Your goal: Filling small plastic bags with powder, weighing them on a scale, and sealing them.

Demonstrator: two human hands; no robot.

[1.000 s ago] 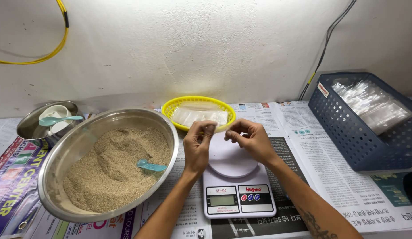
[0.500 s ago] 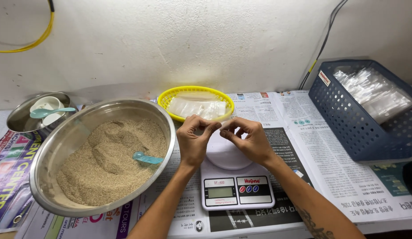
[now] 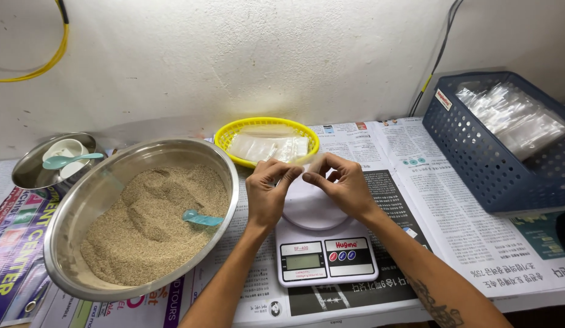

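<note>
My left hand (image 3: pixel 267 193) and my right hand (image 3: pixel 341 184) meet above the round platform of a white kitchen scale (image 3: pixel 322 258). Between their fingertips they pinch a small clear plastic bag (image 3: pixel 311 164), one hand at each side of its top edge. Just behind the hands stands a yellow basket (image 3: pixel 234 132) with more small clear bags in it. To the left lies a large steel bowl (image 3: pixel 70 255) of light brown grain (image 3: pixel 143 228) with a teal scoop (image 3: pixel 203 218) stuck in it.
A blue plastic crate (image 3: pixel 477 152) full of clear bags stands at the right. A small steel bowl (image 3: pixel 27 173) with a white cup and a teal spoon sits at far left. Newspaper (image 3: pixel 464 231) covers the table. The white wall is close behind.
The view has shifted slightly. Both hands stay over the scale, their fingers working at the top edge of the small bag; the bowl and baskets have not moved.
</note>
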